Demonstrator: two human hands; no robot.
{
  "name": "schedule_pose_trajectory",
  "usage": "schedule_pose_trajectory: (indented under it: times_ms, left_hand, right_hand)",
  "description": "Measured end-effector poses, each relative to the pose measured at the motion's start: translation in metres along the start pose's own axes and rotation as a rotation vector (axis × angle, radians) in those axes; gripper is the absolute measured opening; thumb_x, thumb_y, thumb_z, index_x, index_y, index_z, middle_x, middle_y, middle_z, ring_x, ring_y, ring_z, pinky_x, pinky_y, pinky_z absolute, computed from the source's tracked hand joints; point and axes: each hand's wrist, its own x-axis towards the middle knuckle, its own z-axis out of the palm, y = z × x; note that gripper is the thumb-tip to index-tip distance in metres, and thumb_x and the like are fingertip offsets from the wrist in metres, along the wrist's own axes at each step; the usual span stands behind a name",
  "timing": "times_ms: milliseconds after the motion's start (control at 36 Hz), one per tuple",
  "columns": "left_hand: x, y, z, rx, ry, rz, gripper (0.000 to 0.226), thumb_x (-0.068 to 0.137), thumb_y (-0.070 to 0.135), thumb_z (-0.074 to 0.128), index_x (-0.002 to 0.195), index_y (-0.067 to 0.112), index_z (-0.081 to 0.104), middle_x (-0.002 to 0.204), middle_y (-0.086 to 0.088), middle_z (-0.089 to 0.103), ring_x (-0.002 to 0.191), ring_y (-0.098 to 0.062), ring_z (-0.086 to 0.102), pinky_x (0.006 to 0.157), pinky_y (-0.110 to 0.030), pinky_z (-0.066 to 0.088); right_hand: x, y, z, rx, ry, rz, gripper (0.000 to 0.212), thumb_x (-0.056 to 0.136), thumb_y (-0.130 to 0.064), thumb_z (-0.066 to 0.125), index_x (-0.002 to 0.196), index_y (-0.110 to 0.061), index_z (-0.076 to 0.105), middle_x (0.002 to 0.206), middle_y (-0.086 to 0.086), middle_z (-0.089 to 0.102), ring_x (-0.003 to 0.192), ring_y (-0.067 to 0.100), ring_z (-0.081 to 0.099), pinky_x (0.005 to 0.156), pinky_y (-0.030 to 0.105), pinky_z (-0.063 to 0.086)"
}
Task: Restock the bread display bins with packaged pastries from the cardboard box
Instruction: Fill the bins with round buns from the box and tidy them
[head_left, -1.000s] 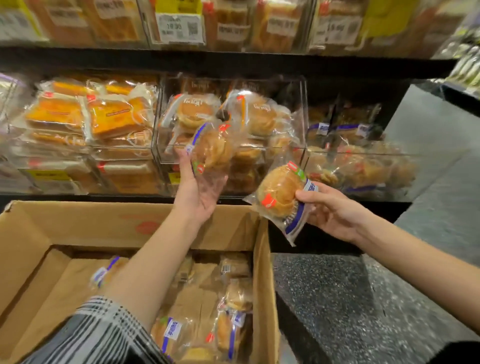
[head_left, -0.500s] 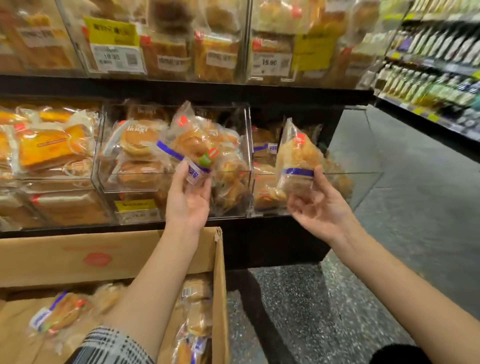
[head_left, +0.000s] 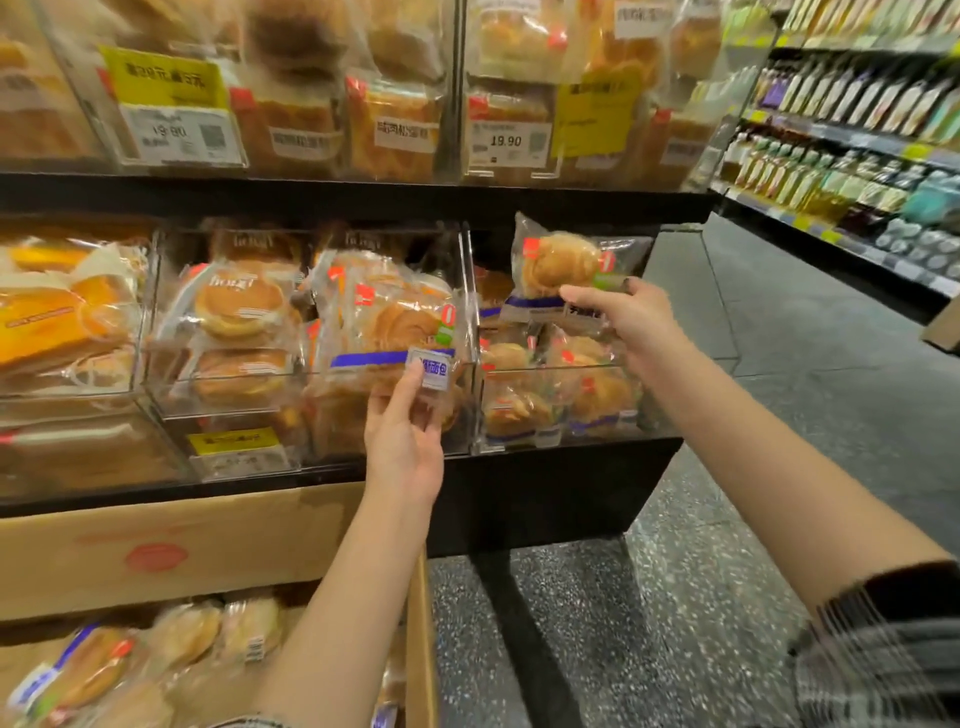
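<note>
Nearest the camera, the cardboard box stands open at lower left; several packaged pastries lie loose inside it, clear wrappers with blue bands; its front flap rests just below the black shelf edge.

Left hand: raised above the box, fingers curled upward, thumb and forefinger pinching the lower edge of a wrapped pastry at its white label; the pack is held upright against the front of the middle display bin.

Right hand: extended further forward, fingers closed on the bottom edge of a second wrapped bun; this pack stands upright above the right display bin, not resting on the contents.

Middle bin: clear acrylic; holds round flat cakes on its left side and stacked wrapped pastries on its right. Right bin: holds similar blue-banded buns, filled to roughly half height. Left bin: orange-wrapped cakes.

Beyond, the upper shelf carries larger bread packs with yellow and white price tags; at far right, an aisle shelf of bottles, blurred.
</note>
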Motion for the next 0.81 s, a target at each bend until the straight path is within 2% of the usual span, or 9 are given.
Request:
schedule_pose_trajectory:
  times_ms: [83,250,333,389,500,583,667,750,806]
  left_hand:
    - [0.001,-0.001,-0.001,0.02,0.012,0.014,0.039,0.084,0.009,0.064,0.121,0.018,0.054,0.121,-0.006,0.065,0.101,-0.015,0.065,0.075,-0.025,0.052]
    - [0.001,0.0,-0.001,0.031,-0.011,0.013,0.052,0.065,0.014,0.07,0.114,0.022,0.054,0.118,-0.004,0.066,0.102,-0.015,0.065,0.075,-0.026,0.052]
    - [0.002,0.0,-0.002,0.049,-0.011,0.009,0.051,0.065,0.015,0.07,0.112,0.024,0.055,0.12,-0.003,0.065,0.106,-0.016,0.063,0.079,-0.029,0.051]
    - [0.003,-0.001,-0.003,0.077,-0.016,0.013,0.05,0.064,0.014,0.071,0.11,0.025,0.056,0.121,-0.003,0.065,0.109,-0.018,0.062,0.085,-0.031,0.05]
    - [0.004,-0.001,-0.001,0.111,-0.004,0.012,0.049,0.063,0.014,0.072,0.108,0.025,0.056,0.121,-0.003,0.064,0.111,-0.019,0.062,0.091,-0.034,0.049]
    - [0.006,0.001,-0.002,0.154,0.01,0.011,0.043,0.072,0.009,0.072,0.11,0.023,0.057,0.118,-0.003,0.066,0.108,-0.018,0.063,0.088,-0.033,0.051]
    - [0.006,0.004,-0.003,0.204,0.016,0.01,0.038,0.08,0.002,0.068,0.111,0.02,0.056,0.11,-0.004,0.068,0.1,-0.017,0.066,0.075,-0.029,0.051]
    - [0.004,0.008,-0.001,0.292,0.014,0.04,0.044,0.073,0.001,0.072,0.112,0.016,0.057,0.107,-0.005,0.069,0.1,-0.018,0.066,0.084,-0.033,0.053]
    - [0.001,0.008,0.002,0.36,-0.03,0.067,0.053,0.064,0.008,0.077,0.114,0.013,0.059,0.109,-0.007,0.07,0.102,-0.02,0.067,0.09,-0.035,0.052]
  right_hand:
    - [0.015,0.009,0.014,-0.205,0.031,-0.018,0.047,0.073,-0.027,0.082,0.112,-0.018,0.057,0.102,-0.005,0.062,0.107,0.018,0.06,0.092,0.036,0.049]
    - [0.044,0.026,0.042,-0.329,-0.089,0.078,0.07,0.081,-0.025,0.076,0.138,-0.008,0.039,0.135,0.009,0.051,0.127,0.027,0.048,0.099,0.038,0.041]
    - [0.053,0.03,0.048,-0.452,-0.117,0.083,0.071,0.089,-0.026,0.067,0.145,-0.009,0.028,0.144,0.011,0.042,0.132,0.03,0.042,0.104,0.04,0.038]
    - [0.06,0.035,0.049,-0.543,-0.119,0.078,0.068,0.09,-0.028,0.066,0.145,-0.009,0.03,0.144,0.012,0.042,0.131,0.03,0.043,0.099,0.039,0.041]
    - [0.066,0.044,0.054,-0.804,-0.033,-0.007,0.059,0.088,-0.04,0.065,0.133,-0.01,0.041,0.126,0.009,0.056,0.108,0.025,0.056,0.078,0.033,0.044]
    - [0.061,0.04,0.056,-1.085,0.175,-0.176,0.063,0.083,-0.047,0.069,0.13,-0.012,0.044,0.124,0.009,0.058,0.118,0.03,0.052,0.097,0.042,0.039]
    - [0.046,0.033,0.057,-0.906,0.252,-0.429,0.048,0.086,-0.029,0.07,0.128,-0.018,0.05,0.116,0.003,0.059,0.113,0.022,0.053,0.097,0.038,0.041]
    - [0.012,0.025,0.062,-0.466,0.067,-0.471,0.019,0.094,-0.021,0.059,0.113,-0.019,0.058,0.099,-0.007,0.058,0.095,0.009,0.055,0.082,0.025,0.048]
    - [-0.013,0.02,0.065,-0.235,-0.135,-0.368,0.016,0.098,-0.028,0.051,0.106,-0.016,0.058,0.095,-0.003,0.06,0.084,0.008,0.057,0.071,0.02,0.048]
